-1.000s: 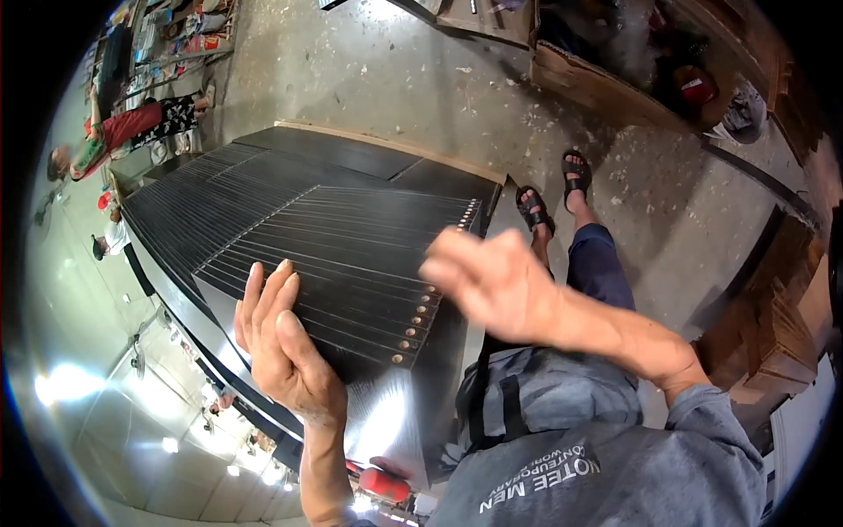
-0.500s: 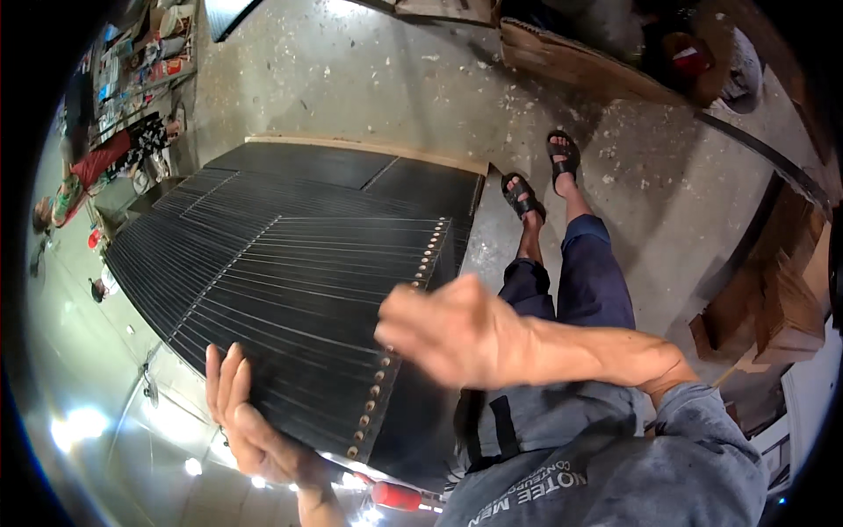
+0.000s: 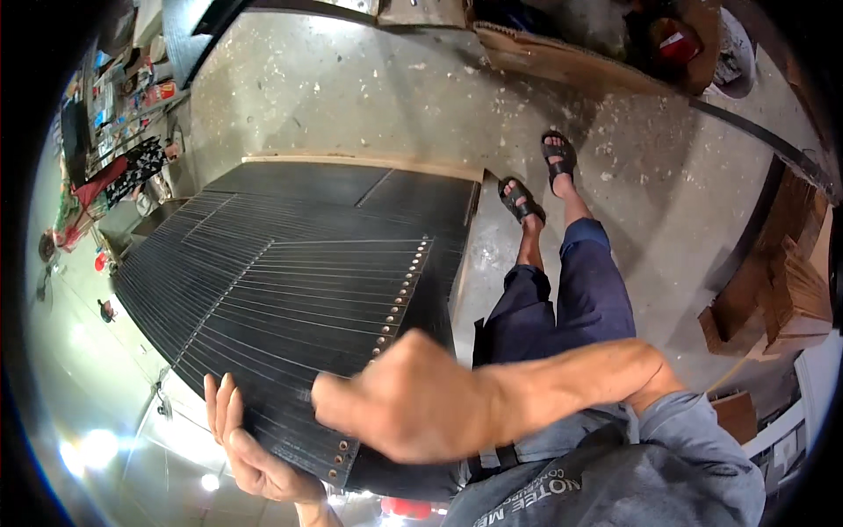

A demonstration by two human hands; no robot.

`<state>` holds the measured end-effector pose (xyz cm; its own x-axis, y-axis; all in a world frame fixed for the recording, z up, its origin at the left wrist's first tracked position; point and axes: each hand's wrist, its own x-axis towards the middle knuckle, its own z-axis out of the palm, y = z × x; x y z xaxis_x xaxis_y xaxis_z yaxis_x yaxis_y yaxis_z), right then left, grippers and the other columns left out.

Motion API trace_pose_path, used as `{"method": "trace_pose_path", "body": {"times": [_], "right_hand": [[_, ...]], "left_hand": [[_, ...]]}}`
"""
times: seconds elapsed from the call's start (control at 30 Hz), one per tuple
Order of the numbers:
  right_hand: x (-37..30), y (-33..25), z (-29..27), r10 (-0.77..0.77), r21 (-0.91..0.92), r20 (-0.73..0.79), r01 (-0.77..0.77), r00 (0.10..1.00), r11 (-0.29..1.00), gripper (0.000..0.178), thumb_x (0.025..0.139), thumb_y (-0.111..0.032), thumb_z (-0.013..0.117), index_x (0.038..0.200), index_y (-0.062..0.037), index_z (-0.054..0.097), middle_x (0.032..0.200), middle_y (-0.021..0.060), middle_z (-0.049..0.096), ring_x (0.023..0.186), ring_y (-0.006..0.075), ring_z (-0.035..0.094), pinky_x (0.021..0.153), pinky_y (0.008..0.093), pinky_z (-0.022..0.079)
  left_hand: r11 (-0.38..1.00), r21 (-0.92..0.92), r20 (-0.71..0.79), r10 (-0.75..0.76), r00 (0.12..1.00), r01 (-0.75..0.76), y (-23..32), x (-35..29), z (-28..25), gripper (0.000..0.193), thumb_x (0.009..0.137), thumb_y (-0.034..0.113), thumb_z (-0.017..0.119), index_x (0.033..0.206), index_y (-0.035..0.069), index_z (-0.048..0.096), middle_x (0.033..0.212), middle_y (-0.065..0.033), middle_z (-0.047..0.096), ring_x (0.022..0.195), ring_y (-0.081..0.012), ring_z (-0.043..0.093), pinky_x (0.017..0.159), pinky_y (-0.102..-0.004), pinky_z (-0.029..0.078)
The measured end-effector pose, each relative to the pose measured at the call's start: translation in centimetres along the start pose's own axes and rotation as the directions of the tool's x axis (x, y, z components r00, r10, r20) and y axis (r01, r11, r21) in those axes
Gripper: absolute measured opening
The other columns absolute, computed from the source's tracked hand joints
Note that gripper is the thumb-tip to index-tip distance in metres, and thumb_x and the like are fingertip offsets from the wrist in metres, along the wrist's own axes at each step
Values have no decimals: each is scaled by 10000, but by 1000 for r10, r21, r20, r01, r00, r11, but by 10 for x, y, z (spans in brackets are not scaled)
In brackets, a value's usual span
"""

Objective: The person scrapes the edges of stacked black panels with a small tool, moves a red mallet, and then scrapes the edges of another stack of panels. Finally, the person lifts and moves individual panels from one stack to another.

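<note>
A large black panel [image 3: 325, 321] marked with thin pale lines lies in front of me, on the left. A row of round, pale-rimmed dots [image 3: 398, 300] runs along its right part. My right hand [image 3: 421, 400] is over the panel's near right part, curled into a fist and blurred by motion. What it holds, if anything, is hidden. At the panel's near left edge is my left hand [image 3: 250, 448], its fingers stretched upward and its thumb apart, against the edge. More black panels [image 3: 299, 182] lie beyond, under or beside the lined one.
My sandalled feet [image 3: 522, 200] stand on a spotted grey floor [image 3: 641, 202] right of the panels. Brown cardboard boxes [image 3: 773, 299] are at the right, and a long cardboard piece [image 3: 571, 66] lies at the far side. Shelves with mixed goods [image 3: 132, 88] line the far left.
My right fist has moved left and nearer to me, over the panel. The left hand stays at the panel edge, slightly lower in view. The view has shifted a little.
</note>
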<state>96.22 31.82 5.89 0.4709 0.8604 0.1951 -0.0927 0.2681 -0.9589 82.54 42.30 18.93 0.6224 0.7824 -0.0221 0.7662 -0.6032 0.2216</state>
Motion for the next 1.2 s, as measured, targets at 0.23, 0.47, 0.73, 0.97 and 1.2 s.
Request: {"method": "trace_pose_path", "body": {"times": [0.23,0.47,0.73,0.97,1.2], "right_hand": [[-60,200,-67,574,-420,-40,-535,818,733,271,1035,-233,513,877,-26,589,689,215,624,630,406,651,565,471,539],[2,15,-20,-74,-27,92,77,993,997,102,896,-106,553,804,-68,529,752,118,591,506,301,594,430,418,475],[-52,177,-44,217,-383,22,-193,976,904,142,990,-214,574,938,-87,611,638,144,601,541,302,636,485,446,500],[-49,170,-77,693,-75,-109,-701,713,710,219,1006,-218,591,962,-11,647,681,64,570,665,113,557,617,326,451],[-41,150,-74,603,-146,34,-593,797,792,279,965,-124,596,1193,20,668,995,183,680,947,329,670,853,386,517]], "left_hand": [[999,24,19,34,999,-34,4,5,-6,516,1119,242,246,1250,-65,639,1336,-190,638,1379,-372,487,1207,-511,313],[999,46,15,-17,1000,16,-2,1,-5,494,1117,224,272,1218,-86,643,1341,-204,631,1367,-384,490,1180,-502,325],[997,71,22,-4,1000,2,1,2,4,506,1113,218,227,1268,-74,609,1367,-215,607,1381,-396,477,1205,-510,312],[987,152,90,31,995,-45,-10,4,-8,552,1105,268,220,1261,-98,603,1363,-241,602,1362,-409,491,1188,-532,309],[979,185,90,-109,990,91,3,4,-13,566,1106,317,203,1238,-33,627,1354,-187,615,1396,-394,453,1206,-535,279]]}}
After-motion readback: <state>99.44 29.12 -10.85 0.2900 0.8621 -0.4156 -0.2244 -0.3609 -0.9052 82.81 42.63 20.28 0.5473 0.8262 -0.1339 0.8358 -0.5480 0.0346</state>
